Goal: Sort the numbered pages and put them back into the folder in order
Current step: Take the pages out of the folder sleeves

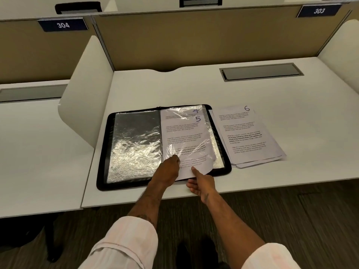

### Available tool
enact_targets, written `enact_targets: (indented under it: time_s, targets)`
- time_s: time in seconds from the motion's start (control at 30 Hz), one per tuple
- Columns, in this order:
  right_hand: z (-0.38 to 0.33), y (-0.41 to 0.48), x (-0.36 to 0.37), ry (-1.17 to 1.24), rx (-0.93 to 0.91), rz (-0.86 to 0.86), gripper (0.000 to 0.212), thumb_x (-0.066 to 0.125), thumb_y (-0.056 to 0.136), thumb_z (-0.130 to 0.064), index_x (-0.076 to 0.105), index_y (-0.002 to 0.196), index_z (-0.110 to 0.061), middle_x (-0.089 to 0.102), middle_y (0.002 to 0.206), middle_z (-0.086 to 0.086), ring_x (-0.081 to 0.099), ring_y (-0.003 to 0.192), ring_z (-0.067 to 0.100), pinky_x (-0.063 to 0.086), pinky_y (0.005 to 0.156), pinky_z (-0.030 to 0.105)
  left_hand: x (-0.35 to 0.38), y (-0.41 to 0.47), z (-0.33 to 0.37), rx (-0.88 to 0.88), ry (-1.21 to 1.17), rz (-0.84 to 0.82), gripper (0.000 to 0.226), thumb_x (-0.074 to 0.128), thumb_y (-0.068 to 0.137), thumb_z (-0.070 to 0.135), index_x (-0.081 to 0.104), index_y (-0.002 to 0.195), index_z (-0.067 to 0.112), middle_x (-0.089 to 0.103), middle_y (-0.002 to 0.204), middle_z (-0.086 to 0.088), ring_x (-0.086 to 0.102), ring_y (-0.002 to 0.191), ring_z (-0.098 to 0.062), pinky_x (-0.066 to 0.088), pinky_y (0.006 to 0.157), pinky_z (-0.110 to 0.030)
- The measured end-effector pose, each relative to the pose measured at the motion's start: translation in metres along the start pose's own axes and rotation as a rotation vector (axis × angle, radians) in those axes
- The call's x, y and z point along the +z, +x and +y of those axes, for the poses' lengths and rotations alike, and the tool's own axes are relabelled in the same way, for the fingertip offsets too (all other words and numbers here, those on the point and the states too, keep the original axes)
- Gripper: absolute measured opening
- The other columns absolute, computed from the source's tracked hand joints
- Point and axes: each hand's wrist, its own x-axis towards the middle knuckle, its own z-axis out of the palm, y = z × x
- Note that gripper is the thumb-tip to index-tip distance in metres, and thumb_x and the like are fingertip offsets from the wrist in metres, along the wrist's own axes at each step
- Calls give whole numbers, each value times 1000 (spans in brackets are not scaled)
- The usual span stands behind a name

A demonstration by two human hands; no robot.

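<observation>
A black folder [103,152] with clear plastic sleeves lies open on the white desk. Its left sleeve [136,144] shows no page. On the right side, the page numbered 5 [184,133] lies partly inside a sleeve, over the page numbered 4 [195,111], and its bottom sticks out past the folder's near edge. My left hand [171,167] presses down on the sleeve near the spine at the page's lower left. My right hand [202,183] pinches the bottom edge of page 5, thumb on top and fingers underneath.
A loose stack of pages [250,136] with the page numbered 6 on top lies to the right of the folder. A grey cable hatch [261,71] is set in the desk at the back right. Divider panels [85,98] wall the desk at left and back.
</observation>
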Motion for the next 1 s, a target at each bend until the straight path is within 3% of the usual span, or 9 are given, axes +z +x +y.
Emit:
enact_targets:
  time_s: [0.07, 0.2, 0.27, 0.37, 0.47, 0.6, 0.67, 0.8, 1.0]
  targets:
    - [-4, 0, 0, -50, -57, 15, 31, 69, 88, -36, 62, 104, -11, 73, 79, 12, 70, 61, 19, 54, 51, 26, -2, 0, 0, -8, 2, 0, 19, 37, 104, 26, 50, 103, 12, 65, 99, -12, 60, 84, -27, 38, 66, -31]
    - [-9, -5, 3, -382, -288, 59, 31, 66, 90, -35, 65, 105, -7, 72, 76, 10, 71, 63, 18, 56, 54, 25, -6, 0, 2, -18, 39, 0, 21, 39, 103, 25, 52, 104, 9, 66, 102, -14, 62, 86, -30, 44, 67, -34]
    - [-11, -12, 6, -552, -383, 62, 34, 61, 92, -39, 66, 103, -7, 71, 79, 7, 70, 66, 16, 59, 62, 29, -8, -2, 6, -12, 66, 26, 23, 39, 102, 28, 52, 105, 9, 66, 103, -14, 63, 87, -30, 51, 71, -38]
    - [-13, -27, 13, -789, -556, 89, 42, 52, 93, -48, 67, 101, -10, 71, 88, 6, 68, 78, 19, 59, 75, 39, -16, -1, 18, -10, 38, 71, 28, 39, 103, 35, 53, 108, 11, 66, 106, -11, 63, 91, -27, 47, 73, -35]
    - [-18, -47, 22, -983, -708, 129, 43, 49, 96, -44, 68, 105, -7, 71, 100, 8, 66, 91, 23, 57, 82, 39, -31, -2, 35, 7, 7, 134, 29, 40, 103, 36, 55, 109, 12, 66, 110, -9, 63, 94, -25, 50, 76, -36]
    - [-20, -73, 27, -1131, -897, 151, 39, 46, 97, -46, 67, 105, -14, 71, 97, 2, 68, 88, 19, 58, 76, 33, -51, -12, 33, 66, 39, 187, 30, 61, 93, 19, 55, 120, 9, 63, 118, -11, 61, 105, -29, 47, 82, -36]
    - [-19, -86, 27, -1160, -980, 97, 35, 51, 95, -46, 65, 108, -17, 70, 100, 2, 69, 89, 18, 59, 78, 34, -59, -20, 26, 61, -13, 245, 35, 68, 89, 24, 58, 120, 12, 64, 116, -9, 62, 105, -28, 50, 85, -38]
    - [-26, -113, 30, -1354, -1121, -12, 32, 56, 92, -45, 68, 96, -16, 73, 94, 3, 71, 84, 20, 58, 76, 32, -71, -36, 18, -34, -104, 404, 23, 63, 92, 32, 64, 106, 14, 68, 103, -5, 66, 91, -25, 54, 74, -38]
    - [-60, -172, 36, -1581, -1176, -183, 29, 58, 89, -39, 67, 81, -12, 64, 75, 4, 62, 68, 20, 40, 60, 24, -78, -49, -10, -253, -200, 521, 9, 60, 93, 15, 61, 100, 11, 67, 98, -11, 63, 85, -28, 48, 69, -35]
